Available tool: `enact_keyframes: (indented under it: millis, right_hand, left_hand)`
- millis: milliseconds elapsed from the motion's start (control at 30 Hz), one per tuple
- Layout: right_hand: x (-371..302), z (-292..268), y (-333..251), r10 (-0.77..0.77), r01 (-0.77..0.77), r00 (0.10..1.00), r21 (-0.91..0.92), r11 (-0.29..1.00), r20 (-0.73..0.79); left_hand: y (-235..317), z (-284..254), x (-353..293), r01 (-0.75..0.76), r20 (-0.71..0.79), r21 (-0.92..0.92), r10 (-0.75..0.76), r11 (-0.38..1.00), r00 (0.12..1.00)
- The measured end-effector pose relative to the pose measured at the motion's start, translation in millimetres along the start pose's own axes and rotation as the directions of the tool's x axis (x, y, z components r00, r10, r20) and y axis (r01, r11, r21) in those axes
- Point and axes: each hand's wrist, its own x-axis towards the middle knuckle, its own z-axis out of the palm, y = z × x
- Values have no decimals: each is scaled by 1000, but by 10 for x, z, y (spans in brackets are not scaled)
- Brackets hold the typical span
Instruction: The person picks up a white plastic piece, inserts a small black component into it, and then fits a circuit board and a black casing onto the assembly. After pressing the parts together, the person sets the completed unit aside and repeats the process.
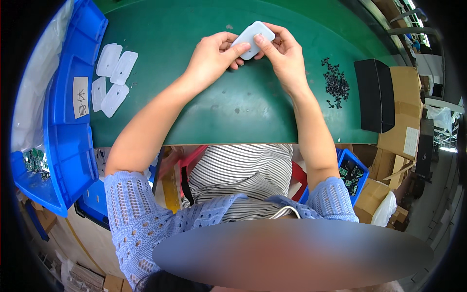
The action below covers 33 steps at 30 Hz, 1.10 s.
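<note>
Between both hands, above the far middle of the green table, I hold a flat white plastic casing [249, 43] with rounded corners and small dark holes. My left hand [212, 56] grips its lower left side, thumb on top and fingers curled beneath. On the other side, my right hand [284, 53] presses its thumb onto the casing's upper face, with the fingers behind it. Several similar translucent white covers [115, 100] lie at the left of the table. A loose pile of small black parts [335, 82] is spread to the right of my right forearm.
Blue plastic bins [70, 141] line the table's left edge, one holding green circuit boards [36, 163]. A black box [374, 96] and cardboard boxes [406, 112] stand at the right. Below the table's right edge sits a blue bin [362, 170] with more boards.
</note>
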Motion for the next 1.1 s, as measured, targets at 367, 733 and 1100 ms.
enact_keyframes:
  millis: [367,733,1100]
  right_hand:
    - [-7,-130,137,-59,55,984,-29,998,-167]
    - [89,-267,263,-168,81,940,-286,955,-296]
    - [115,-201,271,-166,91,948,-269,959,-271]
  left_hand:
    - [65,80,196,22,62,-33,-20,999,998]
    - [-242,-388,2372,3,-220,199,41,980,975]
    - [-410,-762,2571,174,-299,349,-67,921,952]
